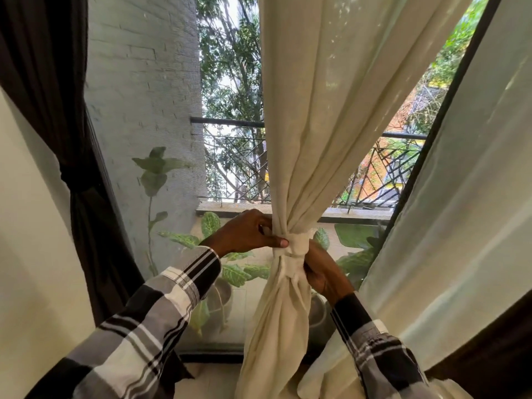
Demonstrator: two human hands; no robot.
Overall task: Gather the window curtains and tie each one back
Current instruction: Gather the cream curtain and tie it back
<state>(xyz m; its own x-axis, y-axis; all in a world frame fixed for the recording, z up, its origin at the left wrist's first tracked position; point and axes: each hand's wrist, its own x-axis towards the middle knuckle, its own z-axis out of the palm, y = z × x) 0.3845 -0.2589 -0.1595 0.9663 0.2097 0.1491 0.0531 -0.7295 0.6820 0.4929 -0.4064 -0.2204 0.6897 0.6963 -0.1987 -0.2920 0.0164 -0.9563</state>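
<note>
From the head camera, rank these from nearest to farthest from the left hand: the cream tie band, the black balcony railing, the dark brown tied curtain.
1. Cream fabric tie band: under the left hand grip, centre.
2. Black metal balcony railing: above, outside.
3. Dark brown tied curtain: far left.

Daylight is admitted through the large window from outside, and the scene is brightly lit. The gathered cream fabric curtain (pixel 313 110) is backlit, so that a soft glow and dappled leaf shadows are shown on it. The sky between the green trees (pixel 227 67) is overexposed to white. The dark brown curtain (pixel 43 67) at the left edge is left in deep shadow with little detail. Straight lines are bowed outward toward the edges by wide-angle distortion. Focus is kept fairly sharp throughout; the plaid sleeves at the bottom are slightly softened.
</note>
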